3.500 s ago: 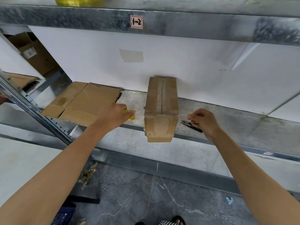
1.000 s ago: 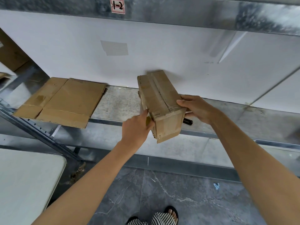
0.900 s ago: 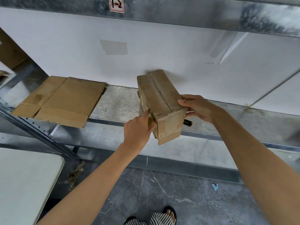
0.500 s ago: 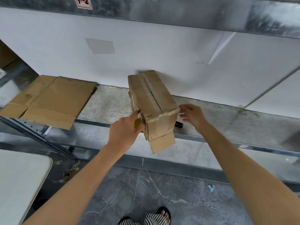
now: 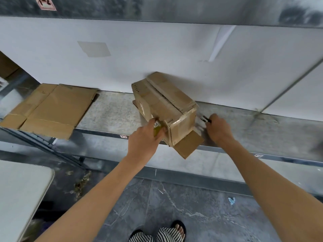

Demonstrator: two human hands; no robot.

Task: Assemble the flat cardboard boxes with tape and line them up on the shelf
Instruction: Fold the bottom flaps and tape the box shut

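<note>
An assembled cardboard box (image 5: 164,103) lies skewed on the grey metal shelf (image 5: 111,112), its near end over the front edge with a loose flap (image 5: 188,145) hanging down. My left hand (image 5: 145,138) holds a yellow tape roll (image 5: 157,128) against the box's near left corner. My right hand (image 5: 218,130) is on the shelf just right of the box, fingers curled round black scissors (image 5: 206,119). A flat unfolded cardboard box (image 5: 50,109) lies on the shelf at the left.
A white wall panel (image 5: 157,55) backs the shelf and a metal beam (image 5: 157,9) runs overhead. A white table corner (image 5: 19,194) sits at lower left. My sandalled feet (image 5: 157,234) stand on the grey floor below the shelf's front rail (image 5: 262,155).
My right hand left the box's right side and dropped to the scissors on the shelf. The box's near bottom flap fell open. My left hand stayed at the box corner with the tape.
</note>
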